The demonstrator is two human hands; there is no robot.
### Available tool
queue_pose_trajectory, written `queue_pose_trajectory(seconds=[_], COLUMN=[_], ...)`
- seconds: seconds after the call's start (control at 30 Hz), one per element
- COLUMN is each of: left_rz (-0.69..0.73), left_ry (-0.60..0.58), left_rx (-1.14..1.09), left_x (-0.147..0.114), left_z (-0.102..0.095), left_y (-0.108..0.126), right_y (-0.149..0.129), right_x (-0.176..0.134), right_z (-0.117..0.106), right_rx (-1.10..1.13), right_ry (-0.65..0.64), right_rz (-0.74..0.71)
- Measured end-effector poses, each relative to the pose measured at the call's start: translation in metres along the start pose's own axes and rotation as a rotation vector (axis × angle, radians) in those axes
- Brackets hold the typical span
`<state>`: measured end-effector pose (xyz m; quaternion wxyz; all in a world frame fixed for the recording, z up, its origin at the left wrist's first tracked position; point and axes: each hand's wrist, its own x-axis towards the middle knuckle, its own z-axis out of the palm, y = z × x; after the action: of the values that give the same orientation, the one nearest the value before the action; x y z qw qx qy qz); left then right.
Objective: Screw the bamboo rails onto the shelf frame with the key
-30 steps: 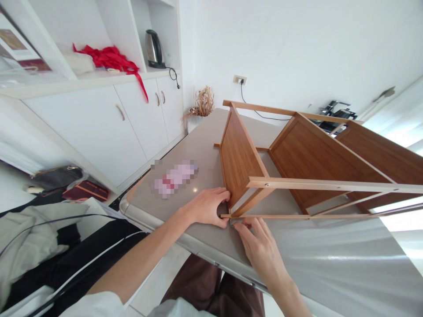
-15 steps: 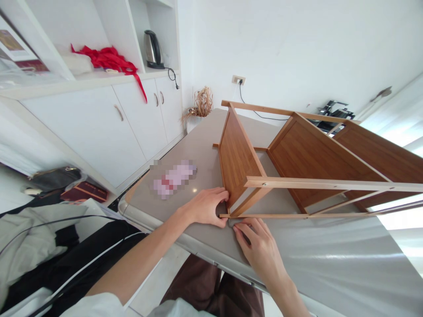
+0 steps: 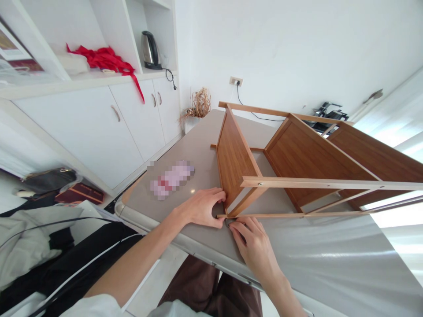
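A brown wooden shelf rack (image 3: 236, 156) lies on its side on the grey table. My left hand (image 3: 203, 207) is closed around the near end of its lower rail, thumb beneath and fingers against the end panel. Just right of that grip, my right hand (image 3: 253, 240) pinches a small grey metal piece (image 3: 228, 223) against the outer side of the rail, by the corner joint. The fingers hide most of this piece, so its exact kind is unclear. A screw head (image 3: 260, 184) shows in the upper rail above.
On the table (image 3: 294, 242) lies a blurred pink and purple item (image 3: 172, 179). White cabinets (image 3: 86, 119) stand to the left, with a kettle (image 3: 150, 50) and red ribbon (image 3: 105, 59) on top. Clothes (image 3: 29, 246) and a cable are at lower left.
The view has shifted slightly, so the scene sits a little further left. My left hand keeps its grip; my right fingers have turned slightly at the small metal piece.
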<state>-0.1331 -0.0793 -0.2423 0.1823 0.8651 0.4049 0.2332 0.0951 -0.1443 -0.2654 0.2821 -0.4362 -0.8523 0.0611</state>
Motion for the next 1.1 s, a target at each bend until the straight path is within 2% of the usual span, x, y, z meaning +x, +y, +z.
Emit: queue_pose_trajectory(seconds=[0.33, 0.6, 1.1], left_rz=[-0.007, -0.007, -0.005], left_ry=[0.005, 0.010, 0.008], left_rx=[-0.021, 0.006, 0.016], left_x=[0.0006, 0.0005, 0.0009], left_z=[0.0006, 0.0039, 0.0043], left_y=[-0.0007, -0.0027, -0.0019], right_y=[0.0019, -0.0014, -0.0009], right_x=[0.0002, -0.0035, 0.0013], right_z=[-0.0019, -0.0086, -0.0095], right_rx=[-0.023, -0.137, -0.167], right_ry=[-0.030, -0.053, -0.093], right_rz=[-0.042, -0.131, -0.138])
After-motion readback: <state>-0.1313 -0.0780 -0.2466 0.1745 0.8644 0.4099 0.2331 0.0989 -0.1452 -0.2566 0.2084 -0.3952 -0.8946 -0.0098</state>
